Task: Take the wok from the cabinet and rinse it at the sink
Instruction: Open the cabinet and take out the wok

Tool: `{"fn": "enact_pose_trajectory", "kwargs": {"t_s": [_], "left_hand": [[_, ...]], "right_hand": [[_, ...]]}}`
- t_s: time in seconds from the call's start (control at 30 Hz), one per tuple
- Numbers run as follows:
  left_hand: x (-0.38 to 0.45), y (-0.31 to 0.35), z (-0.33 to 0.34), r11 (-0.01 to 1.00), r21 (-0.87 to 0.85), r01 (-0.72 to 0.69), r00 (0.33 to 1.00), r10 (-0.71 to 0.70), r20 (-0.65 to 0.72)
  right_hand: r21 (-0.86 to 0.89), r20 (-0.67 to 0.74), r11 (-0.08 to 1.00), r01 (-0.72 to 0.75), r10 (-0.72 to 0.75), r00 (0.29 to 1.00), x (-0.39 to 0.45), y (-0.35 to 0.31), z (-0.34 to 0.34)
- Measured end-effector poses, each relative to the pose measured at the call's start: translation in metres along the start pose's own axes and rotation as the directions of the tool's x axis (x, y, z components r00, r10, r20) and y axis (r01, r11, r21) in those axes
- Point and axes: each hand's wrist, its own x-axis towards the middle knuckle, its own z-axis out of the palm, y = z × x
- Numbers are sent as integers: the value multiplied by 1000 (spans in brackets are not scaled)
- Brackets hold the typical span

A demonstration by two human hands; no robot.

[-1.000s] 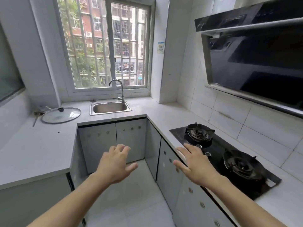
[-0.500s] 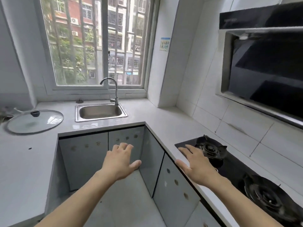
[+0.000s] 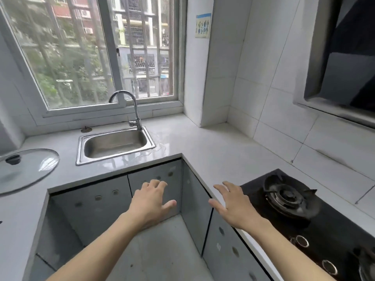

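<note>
Head view: two empty hands, left [image 3: 151, 201] and right [image 3: 233, 203], fingers spread, hover near grey cabinet doors [image 3: 95, 201] below one steel rectangular sink [image 3: 115, 146].

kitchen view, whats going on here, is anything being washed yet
Not yet. A person stands in the kitchen corner with both arms stretched forward; the left hand and right hand are open and hold nothing. The cabinet doors under the counter look closed, and no wok is in view. The sink is empty, with no water visibly running from the faucet. A glass lid lies on the counter to its left, and a gas stove sits on the right.
</note>
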Motion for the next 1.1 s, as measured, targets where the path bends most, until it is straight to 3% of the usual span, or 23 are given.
{"fn": "enact_pose_trajectory", "kwargs": {"t_s": [0.33, 0.5, 0.63, 0.83, 1.1], "left_hand": [[129, -6, 13, 991, -131, 3, 997, 7, 76], [188, -24, 41, 973, -229, -3, 988, 38, 147], [229, -31, 56, 992, -111, -56, 987, 72, 143], [286, -31, 84, 973, -189, -131, 963, 170, 209], [313, -6, 123, 895, -445, 14, 928, 154, 339]], "right_hand": [[-16, 68, 999, -36, 37, 997, 126, 33, 4], [-58, 106, 992, -115, 121, 987, 178, 37, 22], [-85, 126, 972, -221, 231, 965, 203, 38, 35], [-114, 105, 933, -342, 354, 929, 225, 48, 57], [-8, 165, 915, -403, 399, 902, 248, 89, 92]]}}
